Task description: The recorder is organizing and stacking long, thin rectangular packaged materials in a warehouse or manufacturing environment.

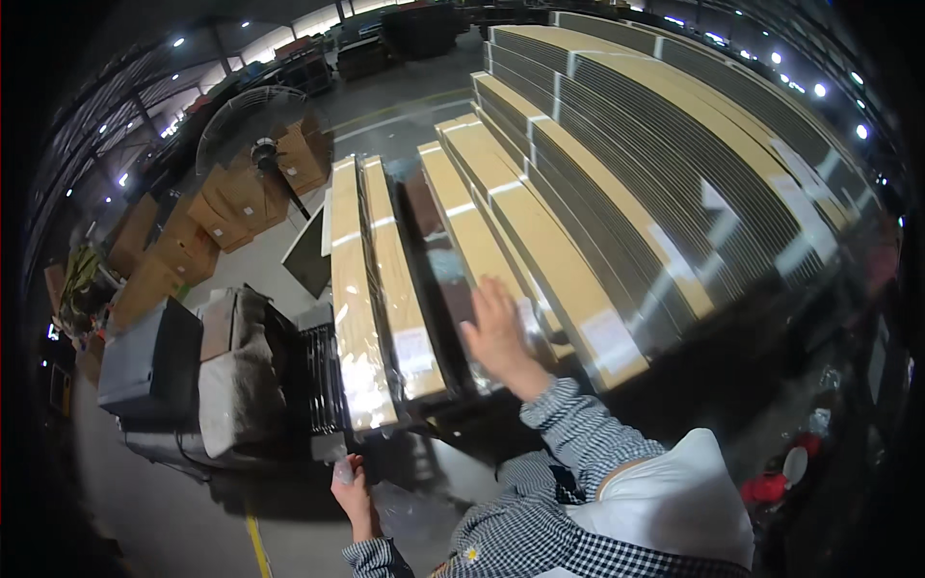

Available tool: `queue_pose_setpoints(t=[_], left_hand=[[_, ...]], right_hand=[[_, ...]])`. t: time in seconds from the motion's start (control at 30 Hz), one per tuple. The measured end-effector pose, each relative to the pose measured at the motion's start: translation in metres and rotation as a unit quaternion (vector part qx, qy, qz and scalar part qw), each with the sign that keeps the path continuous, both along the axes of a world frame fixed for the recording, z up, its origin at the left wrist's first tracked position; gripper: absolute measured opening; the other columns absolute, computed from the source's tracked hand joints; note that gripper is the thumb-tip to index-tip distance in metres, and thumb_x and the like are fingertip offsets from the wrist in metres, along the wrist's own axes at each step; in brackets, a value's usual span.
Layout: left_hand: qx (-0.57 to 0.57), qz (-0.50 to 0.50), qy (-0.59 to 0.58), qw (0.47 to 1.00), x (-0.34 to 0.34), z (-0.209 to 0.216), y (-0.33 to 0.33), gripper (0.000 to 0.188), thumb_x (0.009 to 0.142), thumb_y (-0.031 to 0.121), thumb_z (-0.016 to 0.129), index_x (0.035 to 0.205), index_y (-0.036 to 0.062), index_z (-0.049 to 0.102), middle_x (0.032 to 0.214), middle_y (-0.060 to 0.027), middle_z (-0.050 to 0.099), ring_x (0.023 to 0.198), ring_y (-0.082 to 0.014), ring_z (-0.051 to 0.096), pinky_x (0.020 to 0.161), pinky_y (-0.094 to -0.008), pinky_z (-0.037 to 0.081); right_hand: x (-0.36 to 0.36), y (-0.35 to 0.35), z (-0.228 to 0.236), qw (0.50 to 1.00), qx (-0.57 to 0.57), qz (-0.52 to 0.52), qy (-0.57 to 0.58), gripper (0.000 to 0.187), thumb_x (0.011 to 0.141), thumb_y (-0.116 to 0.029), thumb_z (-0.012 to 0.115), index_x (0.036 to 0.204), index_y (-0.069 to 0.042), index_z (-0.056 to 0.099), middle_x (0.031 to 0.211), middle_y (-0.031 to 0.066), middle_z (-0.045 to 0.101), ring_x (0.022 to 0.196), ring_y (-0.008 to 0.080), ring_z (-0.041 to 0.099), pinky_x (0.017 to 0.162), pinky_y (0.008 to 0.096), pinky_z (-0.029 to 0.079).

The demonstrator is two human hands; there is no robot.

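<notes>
My right hand [499, 332] is held out with its fingers stretched, over the gap beside a long tan-topped stack [458, 207]; whether it touches anything I cannot tell. Lower down, my left hand [355, 496] is closed on a crumpled piece of clear plastic film [344, 470]. Just ahead of it are the near ends of two narrow stacks wrapped in shiny clear plastic [361, 332]. A white paper sheet [413, 350] lies on one of them. Another white sheet [610, 342] lies on the wider strapped stack to the right.
Tall strapped stacks of dark-edged boards [665, 125] fill the right side. At the left are a dark box [154, 356], a grey cloth-covered object [236, 405] and several brown cartons [222, 212]. A large fan [262, 152] stands behind them. A yellow line [257, 544] marks the floor.
</notes>
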State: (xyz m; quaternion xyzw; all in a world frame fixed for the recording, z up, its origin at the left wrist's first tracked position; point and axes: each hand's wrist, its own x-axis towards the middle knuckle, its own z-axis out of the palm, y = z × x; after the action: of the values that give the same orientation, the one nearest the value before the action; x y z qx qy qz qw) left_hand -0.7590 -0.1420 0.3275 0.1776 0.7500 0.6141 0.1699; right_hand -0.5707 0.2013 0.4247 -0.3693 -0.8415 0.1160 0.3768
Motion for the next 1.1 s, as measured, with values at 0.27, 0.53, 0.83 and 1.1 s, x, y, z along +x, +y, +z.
queue_pose_setpoints(t=[0.27, 0.53, 0.83, 1.1], left_hand=[[0.247, -0.072, -0.130, 0.958, 0.129, 0.126, -0.028, 0.027, 0.095, 0.020, 0.062, 0.115, 0.0023, 0.059, 0.101, -0.0119, 0.068, 0.061, -0.0049, 0.048, 0.054, -0.0190, 0.036], [0.327, -0.147, -0.246, 0.901, 0.196, 0.181, 0.002, 0.035, 0.104, 0.031, 0.047, 0.123, 0.0037, 0.055, 0.111, -0.0142, 0.065, 0.068, -0.0106, 0.054, 0.064, -0.0236, 0.046], [0.320, -0.213, -0.255, 0.887, 0.264, 0.180, 0.031, 0.024, 0.097, 0.018, 0.061, 0.114, 0.0014, 0.061, 0.103, -0.0093, 0.066, 0.073, -0.0096, 0.058, 0.065, -0.0224, 0.046], [0.200, -0.282, -0.158, 0.925, 0.282, 0.153, 0.030, 0.013, 0.089, 0.014, 0.070, 0.085, 0.0023, 0.067, 0.078, 0.0007, 0.063, 0.077, -0.0073, 0.056, 0.070, -0.0231, 0.044]], right_hand=[[0.197, -0.046, -0.019, 0.955, 0.001, -0.156, -0.252, 0.078, 0.073, -0.035, 0.079, 0.137, -0.002, 0.048, 0.149, 0.0210, 0.036, 0.140, 0.0403, 0.027, 0.110, 0.0515, 0.026], [0.219, -0.095, 0.019, 0.974, -0.078, -0.130, -0.168, 0.060, 0.074, -0.028, 0.070, 0.132, -0.015, 0.059, 0.150, 0.0204, 0.034, 0.133, 0.0449, 0.034, 0.101, 0.0651, 0.029], [0.222, -0.266, 0.083, 0.944, -0.203, 0.188, 0.181, 0.016, 0.077, -0.015, 0.078, 0.088, -0.007, 0.069, 0.079, 0.0011, 0.060, 0.088, 0.0191, 0.058, 0.093, 0.0378, 0.039], [0.273, -0.226, 0.077, 0.778, -0.382, 0.253, 0.431, 0.019, 0.093, -0.014, 0.066, 0.079, -0.001, 0.063, 0.081, 0.0027, 0.058, 0.076, 0.0103, 0.052, 0.070, 0.0239, 0.042]])
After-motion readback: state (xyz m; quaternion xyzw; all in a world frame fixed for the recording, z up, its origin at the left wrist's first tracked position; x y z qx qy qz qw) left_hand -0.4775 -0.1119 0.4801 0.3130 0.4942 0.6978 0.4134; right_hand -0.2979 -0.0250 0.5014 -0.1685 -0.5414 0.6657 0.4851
